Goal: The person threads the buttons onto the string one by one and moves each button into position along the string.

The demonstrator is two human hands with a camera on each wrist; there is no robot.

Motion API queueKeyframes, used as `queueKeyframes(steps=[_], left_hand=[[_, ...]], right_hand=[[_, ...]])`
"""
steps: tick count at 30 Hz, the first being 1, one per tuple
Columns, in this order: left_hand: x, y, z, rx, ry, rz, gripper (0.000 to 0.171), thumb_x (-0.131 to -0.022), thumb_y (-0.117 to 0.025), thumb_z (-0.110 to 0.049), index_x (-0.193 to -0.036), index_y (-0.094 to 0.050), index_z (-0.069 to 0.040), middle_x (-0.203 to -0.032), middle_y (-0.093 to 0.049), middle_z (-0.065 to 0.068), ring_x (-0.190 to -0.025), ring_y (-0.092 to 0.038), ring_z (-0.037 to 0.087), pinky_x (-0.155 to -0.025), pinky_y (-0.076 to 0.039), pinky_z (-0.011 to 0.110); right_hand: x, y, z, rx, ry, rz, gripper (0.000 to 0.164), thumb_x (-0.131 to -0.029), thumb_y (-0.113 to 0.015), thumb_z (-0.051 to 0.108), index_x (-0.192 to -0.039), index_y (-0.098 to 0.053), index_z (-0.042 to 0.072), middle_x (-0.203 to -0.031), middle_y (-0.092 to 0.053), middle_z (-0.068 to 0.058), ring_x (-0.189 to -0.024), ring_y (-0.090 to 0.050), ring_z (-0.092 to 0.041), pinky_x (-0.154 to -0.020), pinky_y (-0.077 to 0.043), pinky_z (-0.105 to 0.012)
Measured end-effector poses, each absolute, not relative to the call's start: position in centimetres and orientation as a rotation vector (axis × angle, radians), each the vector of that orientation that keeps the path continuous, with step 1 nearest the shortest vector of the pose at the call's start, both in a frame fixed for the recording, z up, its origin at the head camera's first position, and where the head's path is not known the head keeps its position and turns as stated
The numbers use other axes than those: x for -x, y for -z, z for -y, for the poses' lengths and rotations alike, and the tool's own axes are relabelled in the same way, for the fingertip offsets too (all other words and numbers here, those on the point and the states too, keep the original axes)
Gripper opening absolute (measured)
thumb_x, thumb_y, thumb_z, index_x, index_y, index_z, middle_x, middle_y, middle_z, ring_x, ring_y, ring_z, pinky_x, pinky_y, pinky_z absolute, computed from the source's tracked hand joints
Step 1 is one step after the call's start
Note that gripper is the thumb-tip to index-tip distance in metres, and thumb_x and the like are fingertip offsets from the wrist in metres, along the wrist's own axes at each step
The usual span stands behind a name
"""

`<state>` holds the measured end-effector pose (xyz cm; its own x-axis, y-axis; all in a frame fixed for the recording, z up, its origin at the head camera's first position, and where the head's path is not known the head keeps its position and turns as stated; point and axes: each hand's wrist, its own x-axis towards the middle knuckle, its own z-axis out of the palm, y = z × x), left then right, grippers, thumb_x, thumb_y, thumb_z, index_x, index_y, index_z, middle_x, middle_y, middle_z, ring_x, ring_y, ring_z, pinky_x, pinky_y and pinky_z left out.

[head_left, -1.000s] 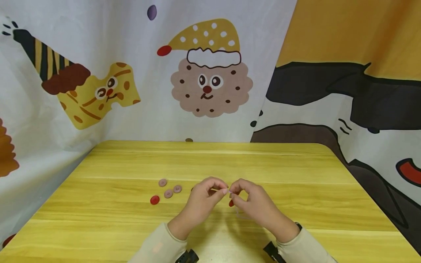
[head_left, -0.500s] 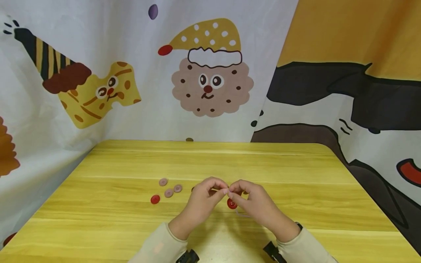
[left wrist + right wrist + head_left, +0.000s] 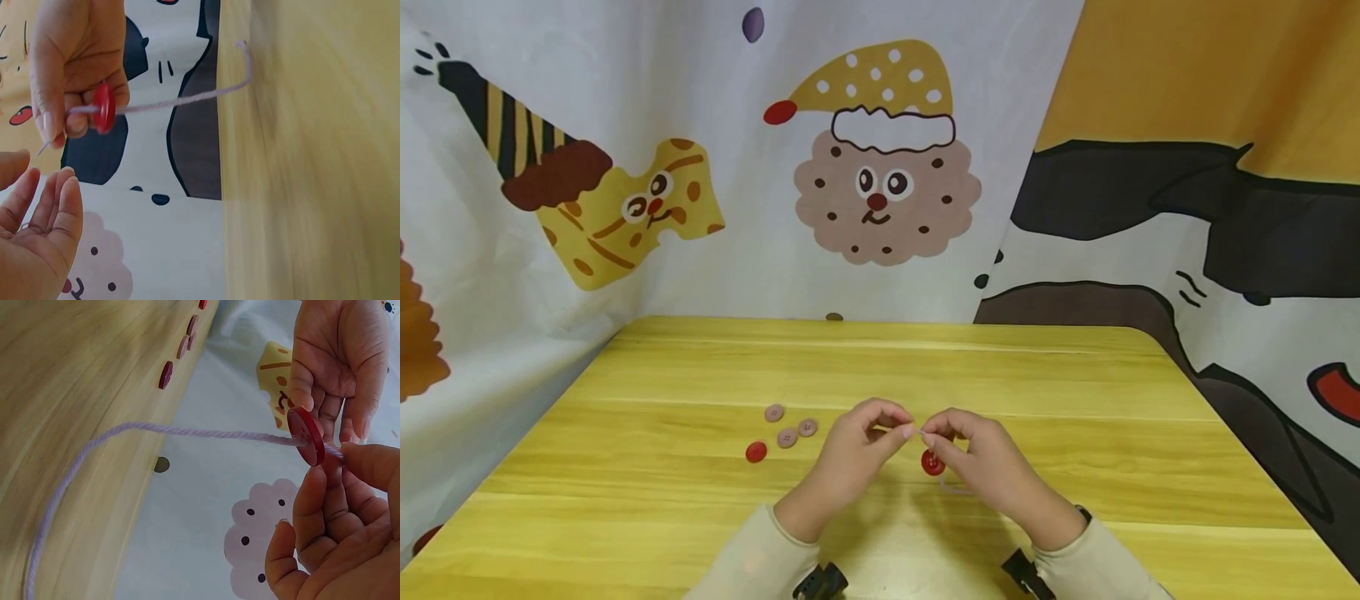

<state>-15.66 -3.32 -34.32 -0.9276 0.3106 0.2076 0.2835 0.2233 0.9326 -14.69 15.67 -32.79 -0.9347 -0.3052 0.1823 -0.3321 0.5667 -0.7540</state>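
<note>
My right hand pinches a lilac yarn between thumb and index finger, just beyond a red button. The yarn passes through this button, and its short tip pokes out past the fingertips in the left wrist view. The long end trails down toward the table. Facing it, my left hand has its thumb and fingertips slightly apart, close to the yarn tip, with nothing between them. In the right wrist view the left hand appears behind the red button, fingers loosely bent.
On the wooden table, left of my hands, lie several pinkish-brown buttons and another red button. A dark red button shows in the right wrist view, hidden from the head view. A printed curtain hangs behind.
The left hand has drawn a little to the left, away from the right fingertips, exposing the yarn tip. The red button on the yarn has swung round to show its face.
</note>
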Motion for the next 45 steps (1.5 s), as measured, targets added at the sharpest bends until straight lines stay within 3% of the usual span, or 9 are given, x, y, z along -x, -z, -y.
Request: queueKeyframes(steps=[15,21,28,31,35,38,42,45], left_hand=[[16.5,34.3,5.4,-0.487,-1.876,-2.497,0.01,-0.094,-0.064,-0.014,-0.102,-0.065,-0.009,-0.095,-0.064,0.003,-0.087,-0.06,0.017,-0.077,-0.05,0.028],[17.3,34.2,6.9,-0.37,-1.946,-2.507,0.009,-0.091,-0.065,-0.005,-0.1,-0.066,-0.002,-0.09,-0.064,0.007,-0.08,-0.06,0.015,-0.075,-0.051,0.029],[17.9,34.5,9.1,-0.282,-1.836,-2.651,0.012,-0.092,-0.064,-0.009,-0.104,-0.066,-0.004,-0.097,-0.065,0.004,-0.093,-0.06,0.016,-0.086,-0.049,0.036],[18.1,34.6,9.9,-0.251,-1.855,-2.612,0.014,-0.094,-0.062,-0.009,-0.106,-0.064,-0.002,-0.099,-0.064,0.008,-0.088,-0.058,0.018,-0.081,-0.051,0.036],[18.4,34.3,10.8,-0.142,-1.895,-2.524,0.018,-0.095,-0.06,-0.009,-0.11,-0.061,0.001,-0.099,-0.062,0.014,-0.075,-0.059,0.016,-0.065,-0.052,0.027],[18.6,34.1,11.5,-0.068,-1.87,-2.527,0.021,-0.096,-0.06,-0.012,-0.113,-0.061,0.0,-0.104,-0.062,0.015,-0.079,-0.059,0.018,-0.058,-0.047,0.025],[18.8,34.1,12.6,-0.056,-1.752,-2.647,0.021,-0.096,-0.06,-0.014,-0.113,-0.062,-0.001,-0.108,-0.064,0.013,-0.095,-0.056,0.024,-0.071,-0.048,0.03],[19.0,34.4,13.5,-0.057,-1.653,-2.72,0.021,-0.096,-0.06,-0.014,-0.111,-0.062,-0.001,-0.107,-0.065,0.013,-0.098,-0.057,0.026,-0.077,-0.047,0.032]], right_hand=[[14.9,32.9,-15.8,-0.542,-1.331,2.767,0.005,-0.095,-0.062,0.015,-0.096,-0.067,0.014,-0.084,-0.065,0.008,-0.075,-0.059,-0.01,-0.073,-0.05,-0.027],[14.8,32.7,-16.0,-0.524,-1.333,2.775,0.006,-0.095,-0.062,0.016,-0.096,-0.068,0.015,-0.086,-0.067,0.005,-0.076,-0.058,-0.01,-0.073,-0.049,-0.027],[14.8,32.7,-16.0,-0.527,-1.36,2.773,0.006,-0.095,-0.062,0.016,-0.096,-0.068,0.013,-0.087,-0.067,0.003,-0.077,-0.059,-0.013,-0.071,-0.049,-0.026],[14.8,32.8,-15.9,-0.518,-1.356,2.785,0.006,-0.095,-0.062,0.016,-0.096,-0.067,0.014,-0.087,-0.066,0.005,-0.077,-0.058,-0.014,-0.072,-0.049,-0.026],[14.9,32.8,-15.9,-0.517,-1.344,2.798,0.006,-0.095,-0.062,0.016,-0.097,-0.067,0.016,-0.086,-0.066,0.007,-0.077,-0.058,-0.012,-0.073,-0.049,-0.027],[14.9,32.9,-15.8,-0.524,-1.337,2.797,0.006,-0.095,-0.062,0.015,-0.097,-0.067,0.016,-0.086,-0.066,0.008,-0.077,-0.058,-0.011,-0.073,-0.049,-0.028],[14.9,32.9,-15.8,-0.529,-1.356,2.792,0.006,-0.095,-0.062,0.015,-0.097,-0.068,0.015,-0.085,-0.065,0.008,-0.077,-0.059,-0.014,-0.071,-0.049,-0.027],[14.9,32.9,-15.8,-0.534,-1.364,2.791,0.006,-0.095,-0.062,0.016,-0.097,-0.068,0.015,-0.085,-0.065,0.008,-0.077,-0.059,-0.016,-0.071,-0.049,-0.026]])
